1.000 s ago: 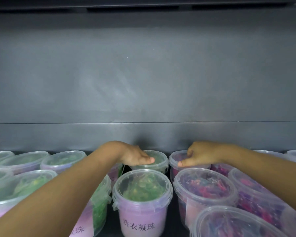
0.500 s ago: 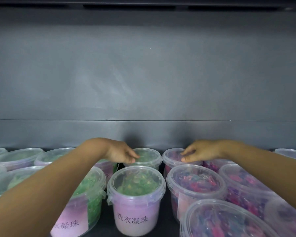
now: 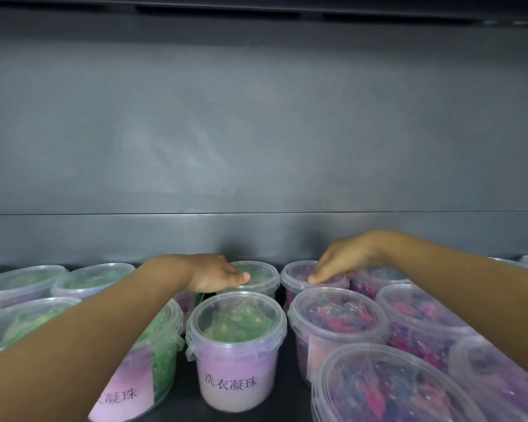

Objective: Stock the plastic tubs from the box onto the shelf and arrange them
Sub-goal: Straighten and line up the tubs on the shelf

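Our left hand [image 3: 217,274] grasps the green tub [image 3: 258,277] at twelve o'clock; our right hand [image 3: 342,261] rests fingers on the pink tub [image 3: 299,277]. Smooth, light-looking, flexible; grip the rims.

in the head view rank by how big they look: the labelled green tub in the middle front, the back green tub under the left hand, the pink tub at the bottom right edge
1. Pink tub at the bottom right edge, though nearness to the camera inflates it.
2. Labelled green tub.
3. Back green tub under the left hand.

All three may well be the same real size.
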`<state>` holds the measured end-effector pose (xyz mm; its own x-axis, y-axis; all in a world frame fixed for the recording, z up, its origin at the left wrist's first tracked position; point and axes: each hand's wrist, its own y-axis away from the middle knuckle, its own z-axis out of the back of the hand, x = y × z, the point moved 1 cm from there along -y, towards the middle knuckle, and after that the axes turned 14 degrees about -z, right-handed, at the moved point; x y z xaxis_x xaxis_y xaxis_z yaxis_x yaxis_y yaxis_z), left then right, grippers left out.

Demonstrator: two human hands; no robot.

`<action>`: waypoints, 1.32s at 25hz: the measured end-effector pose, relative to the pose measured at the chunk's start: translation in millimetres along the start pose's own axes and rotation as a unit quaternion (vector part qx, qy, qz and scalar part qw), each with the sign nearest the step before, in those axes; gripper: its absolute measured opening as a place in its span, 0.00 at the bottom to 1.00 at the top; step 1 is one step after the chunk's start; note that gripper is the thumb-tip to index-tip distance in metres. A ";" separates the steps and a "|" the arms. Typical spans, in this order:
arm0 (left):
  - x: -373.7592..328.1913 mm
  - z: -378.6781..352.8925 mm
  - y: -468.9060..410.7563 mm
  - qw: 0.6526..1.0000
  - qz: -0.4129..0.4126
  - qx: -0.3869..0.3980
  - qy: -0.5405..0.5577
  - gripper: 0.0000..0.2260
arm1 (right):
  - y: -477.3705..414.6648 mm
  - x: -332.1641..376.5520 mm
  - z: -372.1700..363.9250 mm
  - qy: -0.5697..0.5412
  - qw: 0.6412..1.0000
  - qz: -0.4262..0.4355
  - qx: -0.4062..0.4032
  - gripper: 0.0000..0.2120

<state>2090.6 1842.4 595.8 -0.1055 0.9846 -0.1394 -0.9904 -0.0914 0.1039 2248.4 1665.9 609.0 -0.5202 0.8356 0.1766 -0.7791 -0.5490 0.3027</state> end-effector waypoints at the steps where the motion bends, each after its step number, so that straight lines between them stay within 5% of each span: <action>1: 0.9 -0.8 0.5 1.000 -0.009 -0.004 0.008 0.23 | 2.8 -4.0 -0.5 0.013 1.000 0.013 0.007 0.25; 10: 4.2 -4.2 -0.4 0.997 0.008 -0.028 0.066 0.23 | -2.7 20.2 -12.5 0.149 0.970 0.012 -0.191 0.28; 17: -6.3 -6.8 9.7 0.998 -0.028 -0.027 0.057 0.26 | 25.0 -8.6 1.7 0.046 0.996 0.071 -0.027 0.25; 26: -18.8 -17.8 17.8 0.999 -0.033 -0.003 -0.004 0.26 | 20.8 -2.8 -27.7 0.096 0.991 0.057 -0.079 0.33; 33: -18.1 -22.3 25.0 0.998 -0.054 -0.002 0.017 0.29 | 34.6 3.9 -33.8 0.036 0.994 0.057 -0.088 0.18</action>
<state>2065.8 1819.0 578.9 -0.0002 0.9830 -0.1838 -0.9965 0.0151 0.0818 2207.7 1649.5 588.5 -0.6276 0.7673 0.1316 -0.7594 -0.6406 0.1140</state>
